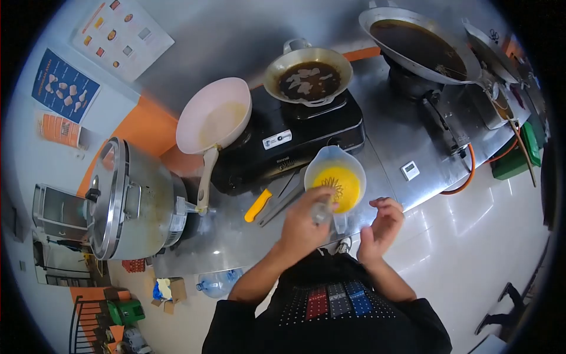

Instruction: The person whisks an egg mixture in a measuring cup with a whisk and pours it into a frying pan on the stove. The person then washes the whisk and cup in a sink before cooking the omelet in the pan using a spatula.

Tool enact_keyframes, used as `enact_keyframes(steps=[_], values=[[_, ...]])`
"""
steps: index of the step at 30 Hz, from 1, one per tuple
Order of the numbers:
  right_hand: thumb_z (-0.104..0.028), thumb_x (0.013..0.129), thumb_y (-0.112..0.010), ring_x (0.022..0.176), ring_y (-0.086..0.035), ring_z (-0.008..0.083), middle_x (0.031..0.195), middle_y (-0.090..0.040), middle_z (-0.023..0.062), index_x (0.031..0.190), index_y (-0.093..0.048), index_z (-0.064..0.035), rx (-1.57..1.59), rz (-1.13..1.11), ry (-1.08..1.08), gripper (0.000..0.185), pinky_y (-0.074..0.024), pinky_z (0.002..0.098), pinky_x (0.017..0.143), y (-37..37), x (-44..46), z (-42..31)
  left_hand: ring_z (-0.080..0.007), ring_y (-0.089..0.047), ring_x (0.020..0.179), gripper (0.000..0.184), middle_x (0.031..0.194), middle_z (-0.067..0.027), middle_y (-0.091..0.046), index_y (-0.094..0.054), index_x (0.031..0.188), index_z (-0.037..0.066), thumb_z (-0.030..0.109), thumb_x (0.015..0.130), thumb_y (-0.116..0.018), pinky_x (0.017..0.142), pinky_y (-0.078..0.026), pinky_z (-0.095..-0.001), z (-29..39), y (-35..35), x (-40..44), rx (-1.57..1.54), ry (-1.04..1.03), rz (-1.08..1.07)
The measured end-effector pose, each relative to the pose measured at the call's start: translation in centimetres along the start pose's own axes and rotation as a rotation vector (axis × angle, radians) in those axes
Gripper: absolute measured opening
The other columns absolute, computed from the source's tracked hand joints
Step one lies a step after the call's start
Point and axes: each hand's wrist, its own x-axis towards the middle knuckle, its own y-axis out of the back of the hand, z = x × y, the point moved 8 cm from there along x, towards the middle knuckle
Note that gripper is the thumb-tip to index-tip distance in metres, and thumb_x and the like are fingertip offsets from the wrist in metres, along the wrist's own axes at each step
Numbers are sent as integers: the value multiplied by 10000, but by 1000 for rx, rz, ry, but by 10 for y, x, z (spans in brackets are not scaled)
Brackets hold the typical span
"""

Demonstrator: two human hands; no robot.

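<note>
My left hand [303, 223] is closed around a small clear container [321, 211], held above the near edge of a pale mixing jug [356, 165]. Yellow liquid [348, 187] fills the lower part of the jug, and dark petal-shaped lines show in it. To the right of the jug, my right hand [382, 231] is raised with its fingers loosely bent and apart, holding nothing. A yellow-handled knife [257, 206] lies on the steel counter left of my left hand, beside a long grey utensil [282, 207].
Behind the jug stands a black two-burner stove [283, 144], bearing a pink frying pan [187, 121] and a pan of dark oil [289, 62]. A large wok [377, 26] is at back right. A rice cooker [141, 206] stands left; a white timer [410, 171] lies right.
</note>
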Motion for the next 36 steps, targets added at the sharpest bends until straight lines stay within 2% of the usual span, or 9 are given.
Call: enact_keyframes(steps=[3, 7, 14, 19, 21, 24, 26, 30, 36], values=[[-244, 783, -688, 996, -444, 210, 1053, -434, 109, 1074, -389, -33, -124, -108, -662, 467, -344, 365, 892, -5, -75, 80, -211, -623, 895, 230, 1007, -109, -607, -581, 997, 9, 14, 775, -641, 766, -485, -302, -10, 32, 14, -264, 104, 131], [-226, 776, -695, 1003, -447, 208, 1063, -438, 89, 1080, -393, -37, -55, -123, -821, 469, -344, 365, 898, -18, -101, 92, -205, -633, 851, 156, 947, -99, -621, -605, 927, 8, 17, 775, -639, 733, -489, -292, -5, 62, 27, -126, -59, 53], [-190, 795, -651, 1033, -387, 219, 1088, -366, 104, 1111, -371, -23, -511, 164, -395, 454, -320, 395, 920, -16, -89, 34, -321, -592, 940, 246, 1004, -162, -610, -568, 1021, 7, 159, 829, -583, 804, -472, -388, -61, 3, 16, -168, 35, -245], [-11, 745, -601, 799, -512, 207, 972, -454, 132, 998, -413, -16, -195, -150, 132, 315, -420, 309, 747, -114, -61, -55, -302, -545, 1035, 298, 1104, -123, -572, -524, 1103, 68, 151, 817, -530, 851, -451, -402, -79, -32, -5, -122, 4, -401], [-6, 759, -607, 923, -530, 242, 1038, -461, 147, 1077, -405, -4, 94, -431, -37, 377, -429, 339, 824, -195, -57, -68, -296, -546, 1020, 320, 1068, -102, -582, -526, 1090, 81, 103, 771, -548, 887, -417, -412, -65, -22, -15, -168, -290, -124], [-130, 799, -658, 1050, -474, 248, 1104, -439, 104, 1282, -286, -45, 337, -371, -862, 615, -398, 386, 907, -282, -85, 18, -274, -551, 1012, 311, 1052, -103, -588, -536, 1069, 58, 76, 758, -553, 881, -409, -401, -60, -33, -25, -64, -353, -177], [-189, 852, -604, 946, -523, 226, 1033, -483, 94, 1235, -352, -50, 381, -319, -1379, 479, -455, 374, 824, -326, -100, 49, -260, -554, 1008, 327, 1052, -95, -590, -534, 1070, 64, 80, 745, -569, 872, -408, -394, -59, -34, -31, -17, -400, -141], [-176, 891, -530, 500, -383, 83, 663, -419, 1, 893, -443, -78, 847, -419, -1593, 131, -343, 213, 427, -398, -105, 67, -265, -553, 1014, 342, 1055, -96, -592, -519, 1072, 72, 93, 735, -574, 884, -392, -404, -71, -45, -31, -75, -378, -159], [-195, 922, -477, 438, -302, 35, 601, -354, -35, 851, -436, -86, 673, -408, -1582, 137, -243, 172, 346, -397, -63, 63, -315, -505, 1084, 396, 1126, -159, -546, -486, 1130, 35, 189, 769, -542, 928, -354, -438, -71, -34, -42, -176, -450, -152]])
